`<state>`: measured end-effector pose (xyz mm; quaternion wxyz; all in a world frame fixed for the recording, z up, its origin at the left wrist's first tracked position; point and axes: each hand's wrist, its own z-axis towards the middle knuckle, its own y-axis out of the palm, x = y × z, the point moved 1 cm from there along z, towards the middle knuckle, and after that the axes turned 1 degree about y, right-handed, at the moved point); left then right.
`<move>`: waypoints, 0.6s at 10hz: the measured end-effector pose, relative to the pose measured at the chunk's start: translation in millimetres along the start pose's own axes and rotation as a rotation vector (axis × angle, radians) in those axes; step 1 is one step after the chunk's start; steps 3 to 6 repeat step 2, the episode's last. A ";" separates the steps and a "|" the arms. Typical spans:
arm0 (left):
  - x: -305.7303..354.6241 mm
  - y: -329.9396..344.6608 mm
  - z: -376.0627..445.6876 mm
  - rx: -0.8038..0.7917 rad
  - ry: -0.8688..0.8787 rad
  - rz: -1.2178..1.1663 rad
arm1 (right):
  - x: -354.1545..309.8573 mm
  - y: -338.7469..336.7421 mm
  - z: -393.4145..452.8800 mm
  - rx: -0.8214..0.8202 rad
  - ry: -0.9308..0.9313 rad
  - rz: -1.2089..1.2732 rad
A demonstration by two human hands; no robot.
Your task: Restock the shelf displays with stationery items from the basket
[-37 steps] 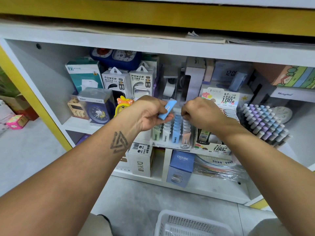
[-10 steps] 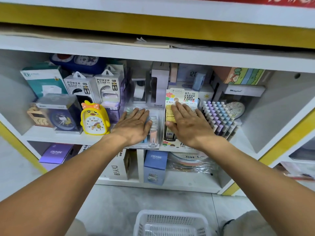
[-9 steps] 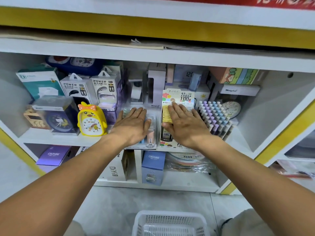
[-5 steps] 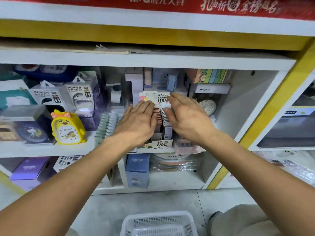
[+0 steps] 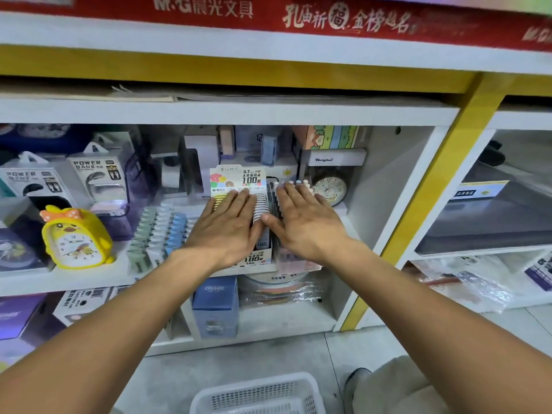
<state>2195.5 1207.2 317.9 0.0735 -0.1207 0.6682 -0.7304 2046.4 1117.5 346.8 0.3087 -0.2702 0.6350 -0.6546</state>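
Note:
My left hand [image 5: 228, 227] lies flat, fingers straight, on the rows of pencil-lead tubes in their display box [image 5: 257, 256], whose header card [image 5: 237, 178] reads 0.7 HB 100. Flat beside it, my right hand [image 5: 304, 221] covers the tray of pastel-capped pens [image 5: 294, 184], of which only the far caps show. To the left of both hands stands the display of green, white and blue erasers [image 5: 159, 231]. The white basket [image 5: 260, 394] sits on the floor at the bottom edge.
A yellow duck alarm clock [image 5: 76, 239] and power bank boxes [image 5: 95, 177] fill the shelf's left side. A round clock [image 5: 330, 189] stands behind the pens. Below the shelf board [image 5: 62, 282] are a blue Cruhre box [image 5: 215, 309] and wrapped packs. A yellow post [image 5: 430, 204] bounds the bay's right side.
Both hands have slid right along the shelf: the left from the eraser display to the lead box, the right from the lead box to the pen tray. The view panned right too.

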 end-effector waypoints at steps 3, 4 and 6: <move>10.1 -35.3 -13.9 0.172 0.011 -0.160 | 5.7 -33.7 -18.2 0.117 -0.056 0.149; 10.1 -35.3 -13.9 0.172 0.011 -0.160 | 5.7 -33.7 -18.2 0.117 -0.056 0.149; 10.1 -35.3 -13.9 0.172 0.011 -0.160 | 5.7 -33.7 -18.2 0.117 -0.056 0.149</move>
